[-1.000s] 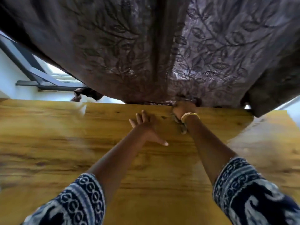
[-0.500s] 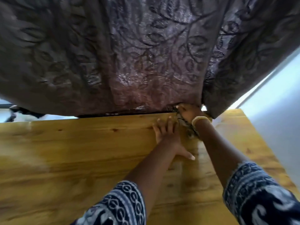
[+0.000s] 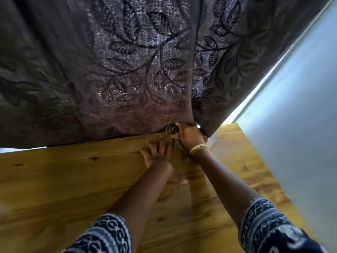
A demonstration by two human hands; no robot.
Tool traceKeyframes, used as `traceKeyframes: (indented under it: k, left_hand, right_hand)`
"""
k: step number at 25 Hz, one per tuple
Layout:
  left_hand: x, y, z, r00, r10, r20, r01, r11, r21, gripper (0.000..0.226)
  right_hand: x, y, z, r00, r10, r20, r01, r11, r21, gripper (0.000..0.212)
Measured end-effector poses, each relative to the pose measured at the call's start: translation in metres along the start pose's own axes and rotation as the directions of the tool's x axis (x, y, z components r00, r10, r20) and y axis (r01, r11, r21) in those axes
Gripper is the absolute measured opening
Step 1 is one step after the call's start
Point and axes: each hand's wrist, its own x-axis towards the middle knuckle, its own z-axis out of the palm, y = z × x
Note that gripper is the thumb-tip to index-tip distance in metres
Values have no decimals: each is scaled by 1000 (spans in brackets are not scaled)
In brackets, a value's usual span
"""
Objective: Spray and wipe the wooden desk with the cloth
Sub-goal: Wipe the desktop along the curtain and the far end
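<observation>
The wooden desk (image 3: 63, 179) fills the lower half of the head view, its grain yellow-brown and glossy. My right hand (image 3: 189, 135) grips a patterned dark-and-white cloth (image 3: 172, 129) at the desk's far edge, right under the curtain hem; part of the cloth trails under my wrist. My left hand (image 3: 157, 154) lies flat on the wood just left of it, fingers spread and straight, thumb out toward me. No spray bottle is in view.
A dark leaf-patterned curtain (image 3: 127, 70) hangs over the desk's far edge and covers the upper view. A pale wall (image 3: 300, 106) runs along the right side, close to the desk's right edge (image 3: 255, 152). A shiny patch (image 3: 224, 143) shows near the far right corner.
Both hands have travelled rightward along the desk's far edge toward the corner, the right hand keeping its hold on the cloth under the curtain. The view has swung right and closer.
</observation>
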Motion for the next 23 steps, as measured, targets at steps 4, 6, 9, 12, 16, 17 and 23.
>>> traceKeyframes:
  k: [4,6,9,12,16,17,23]
  left_hand:
    - [-4,2,-4,996,-35,77,32,999,39,146]
    - [-5,4,-8,991,-53,121,46,997,62,145]
    - [-7,3,-8,994,-53,98,51,999,20,150]
    - [-2,1,-5,995,-28,94,26,1000,17,154]
    - [7,0,-3,993,-33,117,32,999,11,158]
    - [7,1,-4,992,-34,119,32,999,20,159]
    - [12,11,-16,980,-118,160,102,989,105,165]
  right_hand:
    - [-5,-45,1,956,-247,-158,254,967,24,32]
    - [-3,-62,7,886,-448,-117,442,894,-73,37]
    - [-1,-13,6,960,-260,104,276,939,-203,37]
    - [6,81,-21,979,193,66,-179,968,-175,30]
    - [25,119,-38,900,419,118,-402,904,-144,36]
    - [28,108,-34,905,400,142,-387,915,-114,36]
    - [20,33,0,966,25,258,-29,1000,10,43]
